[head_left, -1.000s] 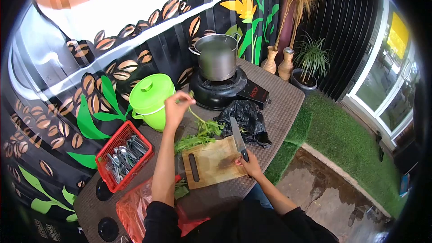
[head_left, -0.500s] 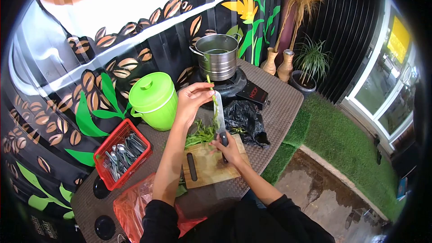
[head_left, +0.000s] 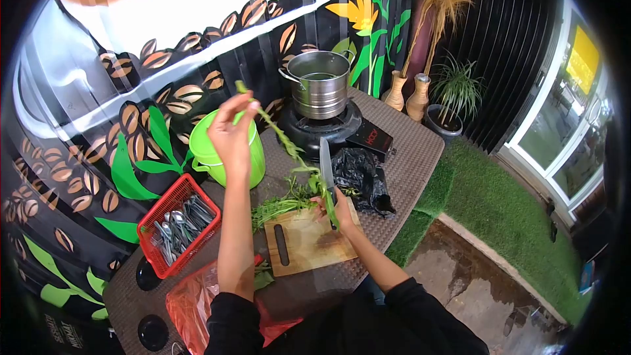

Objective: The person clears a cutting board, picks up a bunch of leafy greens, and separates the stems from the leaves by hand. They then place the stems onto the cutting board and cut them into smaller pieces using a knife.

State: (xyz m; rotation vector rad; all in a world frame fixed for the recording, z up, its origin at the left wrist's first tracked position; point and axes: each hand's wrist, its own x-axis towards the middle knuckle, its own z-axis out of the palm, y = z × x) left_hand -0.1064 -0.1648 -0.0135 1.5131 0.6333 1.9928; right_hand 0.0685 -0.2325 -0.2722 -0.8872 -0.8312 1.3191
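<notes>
Left hand (head_left: 231,133) pinches one end of a long, leafy green stem (head_left: 281,137) that slants rightward to the right hand (head_left: 343,214), which grips a black-handled steel knife (head_left: 327,165), tip toward the far side. Below lies a rectangular wooden cutting board (head_left: 311,239), green leafy stalks (head_left: 281,208) along its far edge.

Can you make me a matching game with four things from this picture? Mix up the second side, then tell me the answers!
Things:
1. Knife
2. Metal pot
3. Plastic basket
4. Leafy stalk

Where or what:
A. Red, with cutlery inside
B. Its top end pinched in the left hand
C. Its handle gripped in the right hand
D. Sitting on the black stove

Right pairs: 1-C, 2-D, 3-A, 4-B
</notes>
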